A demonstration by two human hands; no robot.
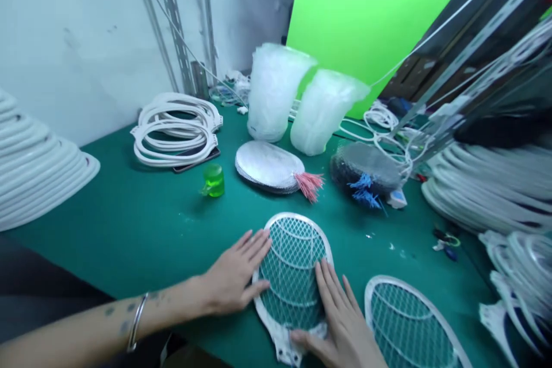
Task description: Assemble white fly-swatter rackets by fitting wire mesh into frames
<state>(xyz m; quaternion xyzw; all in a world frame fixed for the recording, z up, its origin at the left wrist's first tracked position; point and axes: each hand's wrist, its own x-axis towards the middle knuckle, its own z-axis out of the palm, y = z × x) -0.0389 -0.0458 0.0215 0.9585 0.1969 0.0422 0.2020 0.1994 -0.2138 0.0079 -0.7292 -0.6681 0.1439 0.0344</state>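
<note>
A white oval racket frame with wire mesh (293, 253) lies flat on the green table (142, 224) in front of me. My left hand (235, 276) lies flat on its left rim, fingers stretched out, thumb on the frame's edge. My right hand (340, 316) rests flat on the lower right of the mesh, fingers together and extended, thumb near the frame's neck. A second mesh frame (409, 322) lies just to the right, untouched.
A small green bottle (213, 180) stands mid-table. Behind it lie a stack of silver mesh ovals with red wires (269, 165), a dark stack with blue wires (366, 169), two wrapped bundles (276, 92), and piles of white frames at left (176, 126) and right (487, 184).
</note>
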